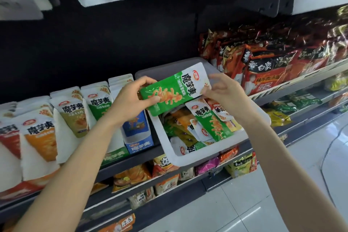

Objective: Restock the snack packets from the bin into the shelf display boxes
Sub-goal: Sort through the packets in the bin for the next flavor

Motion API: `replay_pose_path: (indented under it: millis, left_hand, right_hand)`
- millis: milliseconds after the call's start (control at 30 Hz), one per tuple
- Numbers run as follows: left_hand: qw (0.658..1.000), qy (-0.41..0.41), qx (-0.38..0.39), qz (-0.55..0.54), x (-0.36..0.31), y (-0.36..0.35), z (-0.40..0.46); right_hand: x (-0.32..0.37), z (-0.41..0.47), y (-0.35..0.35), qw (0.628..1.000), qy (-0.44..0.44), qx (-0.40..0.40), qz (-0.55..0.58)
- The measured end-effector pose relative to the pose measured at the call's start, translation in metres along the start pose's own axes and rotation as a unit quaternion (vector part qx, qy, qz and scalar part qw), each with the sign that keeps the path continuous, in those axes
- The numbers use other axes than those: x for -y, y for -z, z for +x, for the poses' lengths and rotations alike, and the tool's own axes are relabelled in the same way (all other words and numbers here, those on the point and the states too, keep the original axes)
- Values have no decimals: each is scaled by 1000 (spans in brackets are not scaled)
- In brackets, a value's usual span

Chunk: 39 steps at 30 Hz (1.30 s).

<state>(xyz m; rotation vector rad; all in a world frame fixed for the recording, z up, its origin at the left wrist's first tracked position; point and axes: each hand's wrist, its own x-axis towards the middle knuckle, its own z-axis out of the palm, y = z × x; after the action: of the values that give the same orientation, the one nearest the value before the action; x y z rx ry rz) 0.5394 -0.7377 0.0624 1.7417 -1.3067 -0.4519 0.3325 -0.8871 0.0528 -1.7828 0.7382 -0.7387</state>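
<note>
Green-and-white snack packet (174, 91): flat, glossy, tilted, at frame centre above the grey bin (188, 158). Left hand (131, 98) pinches its lower-left end; right hand (222, 90) pinches its upper-right corner. Bin rests on the shelf (131, 158), overhanging its front edge, just right of the display boxes (98, 111). Pale tiled floor (282, 194), lower right.

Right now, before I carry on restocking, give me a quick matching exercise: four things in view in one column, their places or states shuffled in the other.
Things:
1. green packet
2. grey bin
3. blue display box
4. price tag

Places or states:
A. on the lower shelf edge, reads 2.5
B. held between both hands above the bin
C. on the shelf, just left of the bin
D. on the shelf, holds loose packets

Pairs: 1-B, 2-D, 3-C, 4-A
</note>
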Motion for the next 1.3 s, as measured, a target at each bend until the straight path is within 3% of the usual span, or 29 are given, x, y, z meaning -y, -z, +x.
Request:
replay_pose_path:
  millis: [133,267,400,567,700,933,1000,1133,1300]
  left_hand:
    - [998,27,9,-61,2,3,-16]
    - [995,52,28,-74,4,5,-31]
    - [996,21,37,-77,6,7,-46]
    - [996,4,-39,-86,10,17,-63]
    - [992,25,-107,-58,21,29,-79]
    - [975,31,-221,-14,33,40,-104]
    - [972,46,-229,4,42,45,-110]
    - [955,86,-256,121,66,63,-118]
    - [948,134,-199,207,88,68,-115]
  right_hand:
    - [15,-2,-17,995,5,15,94]
    - [24,-1,-25,996,20,41,71]
    - [34,3,-34,996,71,49,-1]
    - [59,9,-59,968,194,52,-152]
    - [81,12,-85,942,264,76,-195]
    - [95,22,-116,948,200,208,-130]
    - [93,24,-127,947,213,202,-133]
    - [90,33,-146,949,251,105,-159]
    - [90,55,-179,929,269,71,-246]
